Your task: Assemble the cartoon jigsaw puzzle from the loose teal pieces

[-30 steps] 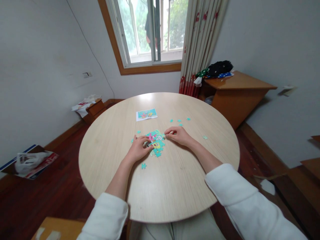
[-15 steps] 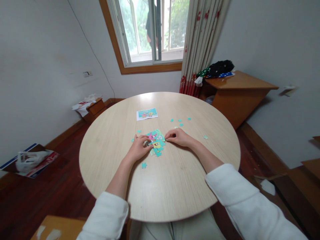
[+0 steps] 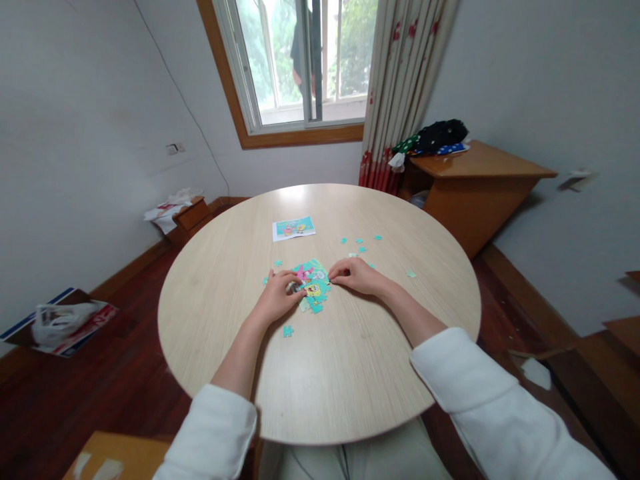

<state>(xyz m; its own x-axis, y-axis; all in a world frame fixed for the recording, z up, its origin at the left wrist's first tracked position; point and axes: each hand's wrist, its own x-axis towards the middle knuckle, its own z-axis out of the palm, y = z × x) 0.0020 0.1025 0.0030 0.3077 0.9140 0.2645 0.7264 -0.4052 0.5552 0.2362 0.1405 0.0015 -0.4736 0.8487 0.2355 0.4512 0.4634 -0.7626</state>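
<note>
A partly joined jigsaw puzzle point(image 3: 316, 291) in turquoise, pink and yellow lies flat on the round table, with a yellow cartoon figure in it. My left hand point(image 3: 280, 292) rests over its left side, thumb and fingertips curled down onto it with a gap between them, and covers part of the picture. At the right edge of the puzzle, my right hand point(image 3: 353, 275) has thumb and index finger pinched together on a small puzzle piece, mostly hidden by the fingertips. A loose turquoise piece point(image 3: 289, 331) lies nearer me, below my left hand.
Behind the puzzle lies a printed picture card point(image 3: 294, 229). Several loose pieces point(image 3: 363, 250) are scattered beyond my right hand, one point(image 3: 411, 274) farther right. Another piece point(image 3: 278, 263) lies behind my left hand. The round wooden table point(image 3: 350, 387) has a curved edge near my lap.
My right hand has shifted very slightly left toward the puzzle, its pinch kept. My left hand has stayed in place.
</note>
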